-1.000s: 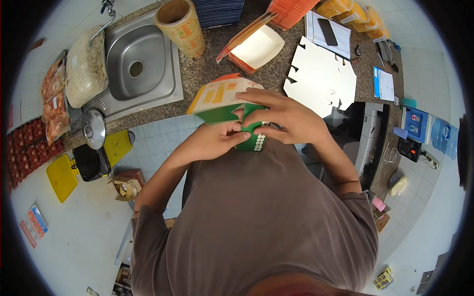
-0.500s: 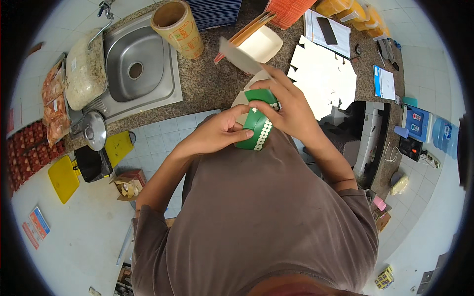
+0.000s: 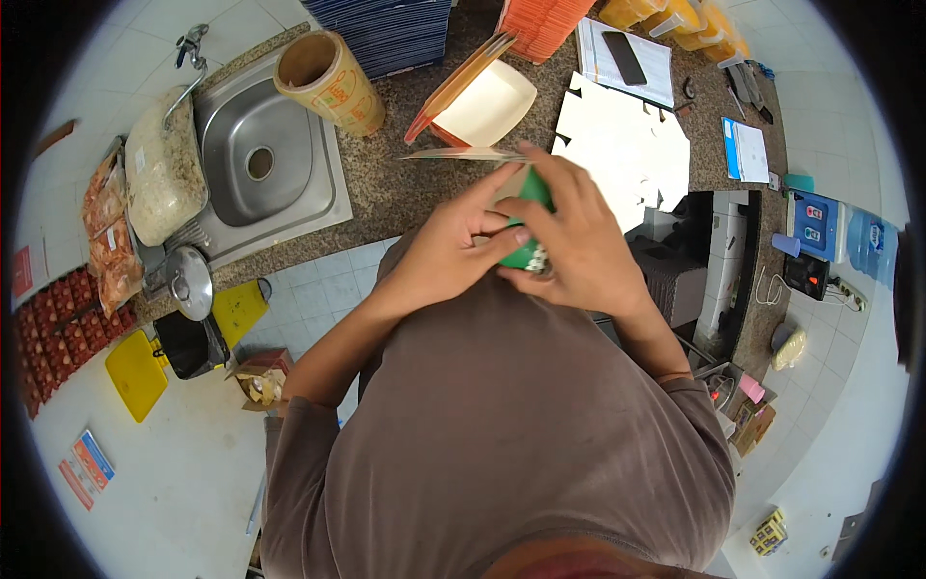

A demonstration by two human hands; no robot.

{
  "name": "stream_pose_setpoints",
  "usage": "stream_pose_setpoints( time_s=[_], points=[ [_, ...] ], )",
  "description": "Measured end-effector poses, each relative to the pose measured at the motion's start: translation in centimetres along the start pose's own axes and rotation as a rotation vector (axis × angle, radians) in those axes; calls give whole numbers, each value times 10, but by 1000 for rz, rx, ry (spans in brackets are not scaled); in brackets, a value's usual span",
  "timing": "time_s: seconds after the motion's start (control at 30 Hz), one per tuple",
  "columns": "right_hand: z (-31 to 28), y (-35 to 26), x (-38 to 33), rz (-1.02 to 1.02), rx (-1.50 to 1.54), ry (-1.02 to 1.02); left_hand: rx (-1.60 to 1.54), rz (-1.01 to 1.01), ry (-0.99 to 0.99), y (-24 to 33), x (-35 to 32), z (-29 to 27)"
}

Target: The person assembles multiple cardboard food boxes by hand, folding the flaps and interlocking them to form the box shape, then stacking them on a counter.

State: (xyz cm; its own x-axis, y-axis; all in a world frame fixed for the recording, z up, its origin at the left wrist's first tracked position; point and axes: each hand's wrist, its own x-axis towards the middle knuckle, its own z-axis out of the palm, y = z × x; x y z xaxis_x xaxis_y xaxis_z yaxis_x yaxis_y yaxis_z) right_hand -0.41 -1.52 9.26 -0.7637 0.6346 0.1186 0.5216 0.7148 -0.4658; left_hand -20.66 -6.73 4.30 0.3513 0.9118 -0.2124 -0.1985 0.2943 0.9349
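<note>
Close to my body, both hands are closed around a green piece with rows of white dots (image 3: 536,191), which looks like printed card. My left hand (image 3: 439,246) grips its left side, the thumb pressed near the middle. From the right, my right hand (image 3: 593,236) wraps over it, slightly blurred, and hides much of the piece. A thin card flap (image 3: 458,152), seen nearly edge-on, sticks out to the left above my fingers; it seems to belong to the same piece. Just beyond it on the counter stands a cream paper tray (image 3: 497,104) with folded card at its left side.
Pale cut card sheets (image 3: 627,145) lie on the counter to the right, below a phone (image 3: 624,58) on papers. A large film roll (image 3: 333,87) stands beside the steel sink (image 3: 256,125). Blue stacks (image 3: 381,34) and orange stacks (image 3: 540,27) are at the back.
My hands have closed in further around the green piece, covering more of it. The pale flap has tilted from raised to nearly edge-on. The whole view has shifted slightly.
</note>
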Motion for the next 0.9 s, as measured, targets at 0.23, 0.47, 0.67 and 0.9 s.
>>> stream_pose_setpoints(
  time_s=[0.23,0.47,0.67,0.9],
  points=[
    [-11,84,-52,307,720,579,374,384,300,-40,28,-23],
    [29,105,-48,390,832,644,96,420,135,-55,57,-7],
    [32,59,-23,162,171,195,769,756,162,-56,103,-9],
    [75,101,-1,390,147,54,418,777,21,-95,116,-45]
  ],
)
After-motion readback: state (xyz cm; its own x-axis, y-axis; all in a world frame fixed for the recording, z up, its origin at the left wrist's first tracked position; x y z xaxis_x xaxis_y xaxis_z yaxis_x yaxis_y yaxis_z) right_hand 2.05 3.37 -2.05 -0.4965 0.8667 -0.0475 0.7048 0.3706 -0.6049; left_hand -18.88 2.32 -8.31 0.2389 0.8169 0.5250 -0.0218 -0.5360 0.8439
